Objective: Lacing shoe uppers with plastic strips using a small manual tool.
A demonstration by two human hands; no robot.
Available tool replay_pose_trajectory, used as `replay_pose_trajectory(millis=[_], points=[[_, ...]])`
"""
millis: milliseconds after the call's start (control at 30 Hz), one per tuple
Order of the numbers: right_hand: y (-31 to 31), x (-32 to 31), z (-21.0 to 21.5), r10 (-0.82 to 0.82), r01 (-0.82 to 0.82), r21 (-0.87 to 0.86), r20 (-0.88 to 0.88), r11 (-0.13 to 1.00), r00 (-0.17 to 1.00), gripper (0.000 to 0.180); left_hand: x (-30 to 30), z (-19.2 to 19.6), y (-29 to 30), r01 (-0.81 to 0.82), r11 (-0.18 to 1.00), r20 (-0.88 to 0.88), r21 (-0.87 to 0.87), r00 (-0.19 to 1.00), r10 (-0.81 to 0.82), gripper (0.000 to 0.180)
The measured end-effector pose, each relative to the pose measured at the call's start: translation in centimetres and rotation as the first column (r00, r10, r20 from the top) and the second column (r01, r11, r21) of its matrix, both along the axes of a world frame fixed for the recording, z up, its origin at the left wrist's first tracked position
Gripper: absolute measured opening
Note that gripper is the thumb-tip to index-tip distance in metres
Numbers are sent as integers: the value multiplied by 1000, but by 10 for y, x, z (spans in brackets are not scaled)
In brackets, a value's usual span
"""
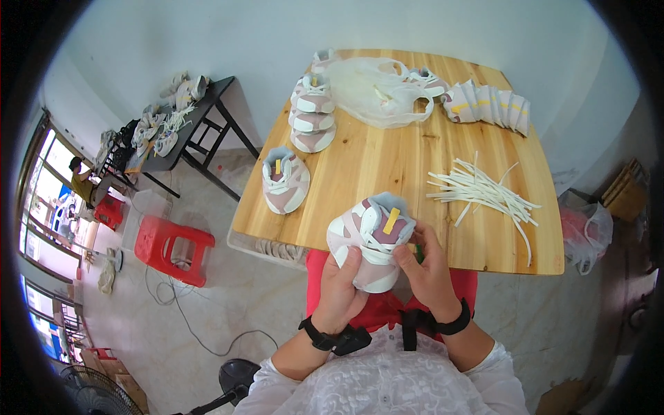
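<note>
Between my two hands is a white and mauve shoe upper (354, 228) with a yellow tab on its tongue and a white lace across its front. It is held at the near edge of the table, its toe toward me. My left hand (340, 294) grips the toe end from the left, thumb on top. My right hand (430, 271) is closed on its right side, the thumb near the lacing; some of its fingers are hidden behind the upper. A similar laced upper (286, 181) sits on the table to the left.
On the wooden table (387, 159) lie a pile of white laces (481, 190), a row of stacked uppers (312, 114), a clear plastic bag (373, 93) and a fanned stack of pale pieces (487, 106). A red stool (173, 245) and a black table (197, 114) stand left.
</note>
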State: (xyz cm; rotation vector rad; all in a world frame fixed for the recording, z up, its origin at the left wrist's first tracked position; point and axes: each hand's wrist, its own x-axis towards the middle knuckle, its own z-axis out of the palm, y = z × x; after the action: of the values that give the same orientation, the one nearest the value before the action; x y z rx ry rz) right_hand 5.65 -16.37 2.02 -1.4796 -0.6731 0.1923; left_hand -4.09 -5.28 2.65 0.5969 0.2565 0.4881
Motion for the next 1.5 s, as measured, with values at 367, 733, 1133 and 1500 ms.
replay_pose_trajectory(millis=[367,733,1133,1500], points=[[-8,5,7,323,-326,20,-194,945,926,41,-2,4,3,25,998,29,54,999,-27,41],[-2,16,10,192,-195,-6,-140,981,971,42,1,-2,-3,-15,987,-15,158,1000,17,42],[2,17,6,244,-204,163,-286,965,926,46,3,-4,4,37,995,60,92,997,-42,45],[1,13,13,64,-81,-102,-162,991,985,38,1,-3,8,38,996,31,76,999,-40,45]])
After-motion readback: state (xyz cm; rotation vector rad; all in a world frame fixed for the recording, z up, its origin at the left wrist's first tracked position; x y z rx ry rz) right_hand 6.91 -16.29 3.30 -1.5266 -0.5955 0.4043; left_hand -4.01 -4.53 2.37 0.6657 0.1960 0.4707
